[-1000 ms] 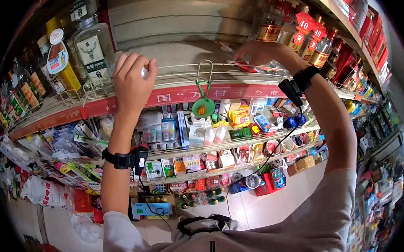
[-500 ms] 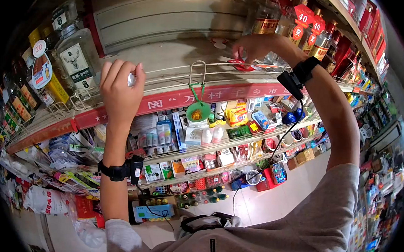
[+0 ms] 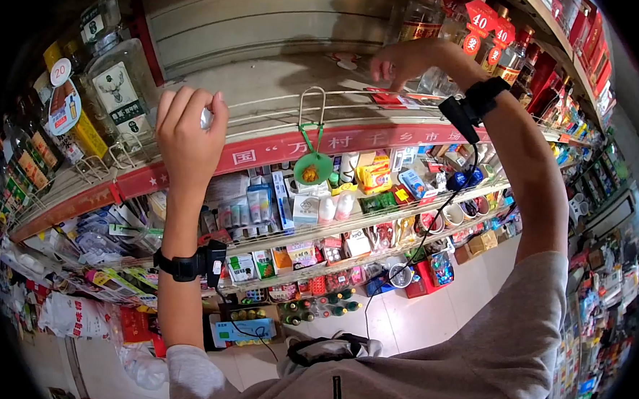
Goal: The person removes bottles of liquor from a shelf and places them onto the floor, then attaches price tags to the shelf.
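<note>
My left hand (image 3: 191,131) is raised in front of the shelf's left part, its fingers curled round a small whitish thing (image 3: 206,119) whose kind I cannot make out. Over the top shelf (image 3: 267,88), my right hand (image 3: 406,63) hangs with bent fingers apart and nothing in them. Just below those fingers, a flat red packet (image 3: 386,100) lies by the wire rail (image 3: 346,96) at the shelf's front. Clear glass bottles (image 3: 423,21) stand close behind my right hand. A large bottle with a deer label (image 3: 123,88) stands left of my left hand.
A green scoop-like dish (image 3: 314,168) hangs from a wire hook on the rail. Lower shelves hold packets, tubes and cups. Dark glass bottles (image 3: 321,304) and a red box (image 3: 424,277) stand on the floor. A cable (image 3: 433,234) dangles from my right wrist.
My right hand has lifted off the red packet, its fingers now apart. The packet stays by the rail. My left hand has barely moved, still closed.
</note>
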The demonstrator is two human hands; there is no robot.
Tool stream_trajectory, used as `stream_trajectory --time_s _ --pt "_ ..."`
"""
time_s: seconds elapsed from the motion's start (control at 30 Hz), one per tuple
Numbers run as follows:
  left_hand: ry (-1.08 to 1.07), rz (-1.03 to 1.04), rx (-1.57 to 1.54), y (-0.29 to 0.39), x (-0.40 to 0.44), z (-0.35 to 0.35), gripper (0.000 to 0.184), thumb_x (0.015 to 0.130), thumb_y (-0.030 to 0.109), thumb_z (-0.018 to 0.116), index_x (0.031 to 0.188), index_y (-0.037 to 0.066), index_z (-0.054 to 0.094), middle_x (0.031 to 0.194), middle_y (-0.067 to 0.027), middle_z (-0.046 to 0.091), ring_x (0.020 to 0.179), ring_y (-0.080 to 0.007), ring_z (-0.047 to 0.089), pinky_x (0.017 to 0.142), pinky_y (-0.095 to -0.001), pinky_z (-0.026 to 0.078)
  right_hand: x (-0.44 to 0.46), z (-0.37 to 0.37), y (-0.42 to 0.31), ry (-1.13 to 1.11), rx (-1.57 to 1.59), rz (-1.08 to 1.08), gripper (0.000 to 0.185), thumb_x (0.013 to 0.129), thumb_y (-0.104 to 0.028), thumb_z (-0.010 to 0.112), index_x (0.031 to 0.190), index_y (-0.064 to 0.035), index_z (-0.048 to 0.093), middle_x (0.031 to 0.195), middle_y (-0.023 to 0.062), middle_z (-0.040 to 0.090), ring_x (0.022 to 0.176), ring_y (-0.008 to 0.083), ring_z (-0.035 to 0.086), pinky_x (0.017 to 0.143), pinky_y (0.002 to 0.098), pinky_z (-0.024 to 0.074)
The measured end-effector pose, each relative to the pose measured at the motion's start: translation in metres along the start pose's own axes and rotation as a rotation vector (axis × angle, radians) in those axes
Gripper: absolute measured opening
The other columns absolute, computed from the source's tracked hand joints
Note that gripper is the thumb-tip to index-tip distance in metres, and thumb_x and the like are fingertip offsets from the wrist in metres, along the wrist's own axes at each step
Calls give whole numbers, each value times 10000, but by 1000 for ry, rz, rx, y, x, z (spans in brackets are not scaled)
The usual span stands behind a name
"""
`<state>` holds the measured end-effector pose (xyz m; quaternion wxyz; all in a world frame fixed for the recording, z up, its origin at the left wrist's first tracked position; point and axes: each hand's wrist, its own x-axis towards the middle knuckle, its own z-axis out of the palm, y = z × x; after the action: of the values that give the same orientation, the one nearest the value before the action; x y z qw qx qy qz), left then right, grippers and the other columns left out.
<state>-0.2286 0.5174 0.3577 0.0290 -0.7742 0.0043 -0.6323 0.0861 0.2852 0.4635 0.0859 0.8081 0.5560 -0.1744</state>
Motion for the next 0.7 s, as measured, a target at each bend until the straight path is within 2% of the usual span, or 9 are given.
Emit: stream_trajectory --time_s 0.17,0.4,0.5,0.6,0.67,0.7 --pt "8 0 6 1 0 2 160 855 51 706 773 25 571 784 -99 568 776 -312 548 705 -415 449 -17 -4 -12 -84 -110 176 731 666 -304 951 1245 -56 580 1176 100 648 1083 224 611 875 389 504" --pt "-2 -1 14 0 -1 0 149 858 53 702 778 27 580 782 -97 576 782 -311 555 709 -413 453 -7 5 -2 -106 -217 211 820 622 -354 975 1272 -63 569 1173 87 654 1061 250 616 869 406 501" --pt "16 14 21 -1 0 2 153 820 62 718 757 41 580 783 -86 577 771 -300 545 700 -407 458 -12 3 2 -26 -227 208 735 676 -324 948 1255 -61 578 1147 90 656 1035 280 627 873 412 505" --pt "25 26 18 -1 -1 2 151 822 62 715 757 41 580 782 -86 576 770 -302 544 700 -408 457 -16 -6 1 149 -310 -5 569 787 -261 869 1237 -53 590 1150 129 639 1046 326 632 892 435 506" --pt "18 22 12 -1 0 1 148 822 61 714 760 41 581 783 -88 576 771 -304 545 699 -410 457 -22 -8 -3 526 -389 -33 402 866 -160 763 1227 -65 613 1176 148 638 1026 323 663 862 444 549" --pt "17 23 9 1 0 0 148 822 61 714 760 41 581 783 -88 576 771 -304 545 699 -410 457 -30 -8 -19 525 -387 -30 402 866 -160 763 1227 -65 613 1176 148 638 1026 323 663 862 444 549"
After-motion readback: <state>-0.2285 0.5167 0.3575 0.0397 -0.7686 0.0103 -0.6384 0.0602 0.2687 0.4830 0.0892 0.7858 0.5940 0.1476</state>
